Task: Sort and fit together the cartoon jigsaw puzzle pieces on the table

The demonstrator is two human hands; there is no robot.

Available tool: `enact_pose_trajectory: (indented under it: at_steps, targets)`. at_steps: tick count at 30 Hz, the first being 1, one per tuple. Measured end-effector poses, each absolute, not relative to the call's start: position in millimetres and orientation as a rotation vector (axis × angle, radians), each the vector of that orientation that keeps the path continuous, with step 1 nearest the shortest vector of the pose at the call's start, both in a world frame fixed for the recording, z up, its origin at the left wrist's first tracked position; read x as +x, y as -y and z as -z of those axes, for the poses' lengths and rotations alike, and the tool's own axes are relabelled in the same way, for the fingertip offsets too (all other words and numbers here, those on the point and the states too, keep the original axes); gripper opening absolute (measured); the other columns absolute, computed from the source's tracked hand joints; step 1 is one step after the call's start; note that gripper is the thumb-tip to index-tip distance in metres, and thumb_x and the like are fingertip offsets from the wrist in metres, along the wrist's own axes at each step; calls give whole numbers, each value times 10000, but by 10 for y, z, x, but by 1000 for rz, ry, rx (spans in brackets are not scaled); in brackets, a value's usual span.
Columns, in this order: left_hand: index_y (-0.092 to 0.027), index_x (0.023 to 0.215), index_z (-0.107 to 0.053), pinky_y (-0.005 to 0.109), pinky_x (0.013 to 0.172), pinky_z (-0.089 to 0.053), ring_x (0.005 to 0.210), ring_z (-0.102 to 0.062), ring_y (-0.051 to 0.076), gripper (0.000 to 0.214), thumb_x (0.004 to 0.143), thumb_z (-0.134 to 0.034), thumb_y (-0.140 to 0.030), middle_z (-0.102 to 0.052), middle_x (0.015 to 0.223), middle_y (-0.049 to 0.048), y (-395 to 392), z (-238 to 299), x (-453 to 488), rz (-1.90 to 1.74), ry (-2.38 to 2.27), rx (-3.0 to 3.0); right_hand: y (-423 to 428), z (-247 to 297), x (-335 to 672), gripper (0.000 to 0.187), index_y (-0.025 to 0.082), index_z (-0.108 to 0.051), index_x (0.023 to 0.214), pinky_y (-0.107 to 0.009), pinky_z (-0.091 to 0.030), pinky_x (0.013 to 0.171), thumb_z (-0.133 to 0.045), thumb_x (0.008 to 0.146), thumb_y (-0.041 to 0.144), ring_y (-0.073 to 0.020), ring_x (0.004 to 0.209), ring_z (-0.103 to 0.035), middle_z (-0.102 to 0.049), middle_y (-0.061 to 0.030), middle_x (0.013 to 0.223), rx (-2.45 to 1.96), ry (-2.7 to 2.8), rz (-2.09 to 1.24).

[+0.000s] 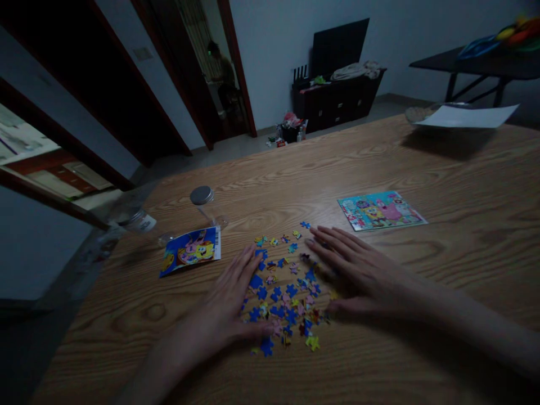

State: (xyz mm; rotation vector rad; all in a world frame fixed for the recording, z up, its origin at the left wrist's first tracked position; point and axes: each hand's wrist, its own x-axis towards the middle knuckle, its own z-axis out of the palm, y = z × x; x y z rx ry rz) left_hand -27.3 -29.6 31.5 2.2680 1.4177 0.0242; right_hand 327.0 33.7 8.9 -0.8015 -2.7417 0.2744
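Centrally, a loose heap of jigsaw pieces [282, 295] is spread on a wooden table [455, 185], between the two hands. Its long axis is seen to run away from the body, with a slight slant, and most blue pieces are massed on the side of the left hand [225, 301]. That hand is laid flat and open, palm down, with its fingers [253, 328] spread against the heap's left edge. The right hand [358, 270] is held just as wide, its fingertips [314, 241] placed at the right edge. Neither hand is seen to grip a piece, though anything under the palms cannot be told. Beyond the right hand, a picture card [382, 211] is laid on the table; left of the heap, a printed packet [189, 252] and a glass jar [202, 205] are placed.
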Motion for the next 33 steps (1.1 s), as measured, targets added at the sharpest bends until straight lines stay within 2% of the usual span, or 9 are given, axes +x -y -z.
enact_pose_trajectory:
  at_steps: [2, 4, 8, 15, 19, 23, 25, 29, 33]
  targets:
    - [-309, 1694, 109, 678, 1245, -305, 1610, -145, 462, 1321, 809, -774, -734, -41, 1781, 162, 505, -147, -333, -160, -1469, 2297, -371, 36, 3318, 1125, 217, -60, 1711, -655, -279, 1257, -630, 907, 759, -436, 1603, -182, -142, -162, 1765, -845, 2719, -264]
    - [-318, 1683, 156, 696, 1237, -312, 1598, -172, 486, 1361, 799, -804, -702, -57, 1777, 176, 691, 1, -308, -264, -1527, 2320, -351, 139, 3284, 1064, 226, -30, 1710, -636, -292, 1261, -602, 956, 710, -428, 1605, -175, -80, -147, 1771, -924, 2686, -294]
    - [-272, 1683, 152, 660, 1252, -315, 1614, -156, 441, 1175, 938, -670, -659, -83, 1777, 179, 849, 139, -44, -353, -1707, 2285, -222, 181, 3035, 932, 207, -78, 1710, -597, -259, 1287, -532, 1026, 648, -385, 1617, -155, -78, -151, 1769, -997, 2657, -335]
    - [-240, 1676, 164, 633, 1282, -276, 1631, -124, 383, 1090, 996, -565, -680, -99, 1773, 189, 665, 127, 385, -416, -1613, 2305, -258, 25, 2702, 761, 159, -106, 1704, -477, -281, 1302, -387, 1113, 547, -261, 1630, -150, -132, -144, 1769, -893, 2667, -548]
    - [-260, 1687, 81, 604, 1295, -262, 1637, -123, 339, 908, 1066, -484, -607, -135, 1774, 166, 529, 45, 344, -469, -1595, 2277, -623, 71, 2722, 709, 119, -248, 1674, -575, -193, 1313, -332, 1119, 551, -316, 1626, -143, -232, -194, 1739, -1042, 2564, -376]
    - [-235, 1694, -104, 545, 1323, -199, 1642, -128, 268, 656, 1136, -359, -468, -214, 1765, 121, 240, 4, 84, -457, -1634, 2284, -695, 65, 2722, 773, 72, -324, 1643, -546, -218, 1312, -354, 1096, 616, -327, 1608, -224, -286, -220, 1713, -982, 2670, -411]
    - [-204, 1678, -221, 526, 1328, -181, 1639, -144, 251, 580, 1148, -306, -423, -273, 1748, 112, 60, 3, -42, -391, -1599, 2336, -570, 4, 2692, 794, 61, -291, 1654, -517, -210, 1319, -358, 1095, 621, -307, 1616, -202, -262, -208, 1723, -901, 2742, -482]
    - [-201, 1658, -318, 476, 1336, -164, 1629, -186, 203, 544, 1155, -275, -403, -321, 1731, 83, -136, -21, -103, -297, -1434, 2455, -253, -107, 2699, 850, 88, -168, 1687, -521, -180, 1325, -390, 1081, 640, -299, 1632, -109, -134, -178, 1755, -754, 2842, -628]
    - [-220, 1651, -345, 483, 1337, -174, 1626, -202, 217, 565, 1144, -321, -469, -303, 1737, 79, 27, -94, -26, -242, -1329, 2452, 2, -65, 2845, 1106, 155, -118, 1702, -558, -134, 1325, -579, 920, 787, -354, 1631, -78, -90, -156, 1766, -702, 2807, -640]
